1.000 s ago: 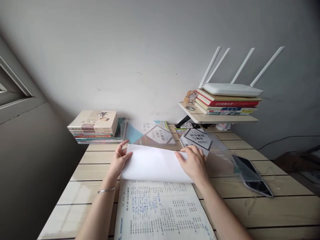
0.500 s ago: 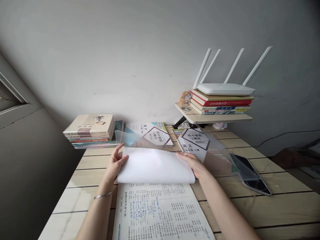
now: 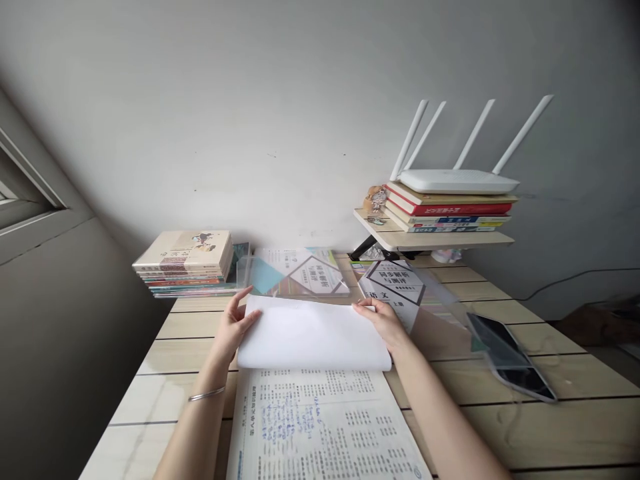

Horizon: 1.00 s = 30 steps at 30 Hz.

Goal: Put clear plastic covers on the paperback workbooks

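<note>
A large printed sheet (image 3: 320,427) with blue handwriting lies on the wooden desk (image 3: 550,427) before me. Its far part is folded back toward me as a blank white flap (image 3: 313,337). My left hand (image 3: 234,327) grips the flap's far left corner, thumb on top. My right hand (image 3: 383,321) pinches the far right corner. A clear plastic sleeve (image 3: 280,277) stands up just behind the flap.
A stack of books (image 3: 187,263) sits at the back left. Two workbooks (image 3: 300,270) (image 3: 395,283) lie behind the sheet. A phone (image 3: 513,357) lies to the right under clear plastic. A small shelf (image 3: 435,237) holds books and a white router (image 3: 457,180).
The right hand turned from lying flat on the flap to pinching its far right edge. The flap curled a little higher at the fold, and the clear sleeve shifted behind it.
</note>
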### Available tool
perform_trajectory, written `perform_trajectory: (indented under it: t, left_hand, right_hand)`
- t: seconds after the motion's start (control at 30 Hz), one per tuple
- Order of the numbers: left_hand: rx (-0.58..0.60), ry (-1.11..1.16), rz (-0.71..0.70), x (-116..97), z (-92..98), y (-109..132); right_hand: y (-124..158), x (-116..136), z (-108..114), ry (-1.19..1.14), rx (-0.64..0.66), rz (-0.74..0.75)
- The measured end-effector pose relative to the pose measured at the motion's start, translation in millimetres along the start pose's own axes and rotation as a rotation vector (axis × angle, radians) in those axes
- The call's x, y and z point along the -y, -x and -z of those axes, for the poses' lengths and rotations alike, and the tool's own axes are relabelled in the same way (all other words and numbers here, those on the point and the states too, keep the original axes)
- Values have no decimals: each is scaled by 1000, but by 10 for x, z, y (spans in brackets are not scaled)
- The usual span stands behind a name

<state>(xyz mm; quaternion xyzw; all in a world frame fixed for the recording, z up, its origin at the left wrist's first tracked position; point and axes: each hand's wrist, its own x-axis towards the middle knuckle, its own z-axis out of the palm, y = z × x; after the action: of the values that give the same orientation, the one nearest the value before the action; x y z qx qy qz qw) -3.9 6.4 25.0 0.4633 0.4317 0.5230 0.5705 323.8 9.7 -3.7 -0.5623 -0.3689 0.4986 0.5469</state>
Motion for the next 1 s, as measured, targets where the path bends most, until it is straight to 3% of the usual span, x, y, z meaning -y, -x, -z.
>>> perform_trajectory:
  t: [0.13,0.4,0.83,1.0]
  left_hand:
    - [-53,-93,-22,33,4,-52]
    - [-189,-142,-26,86,-64,-73]
    - [-197,-256,-83,126,-85,-86]
    - [-228,-361,-85,120,-82,-70]
  right_hand:
    - [9,-29,8,80,-92,121]
    - [45,6,17,142,-120,244]
    - [72,5,63,80,-17,168]
    - [67,-5,11,60,-85,205]
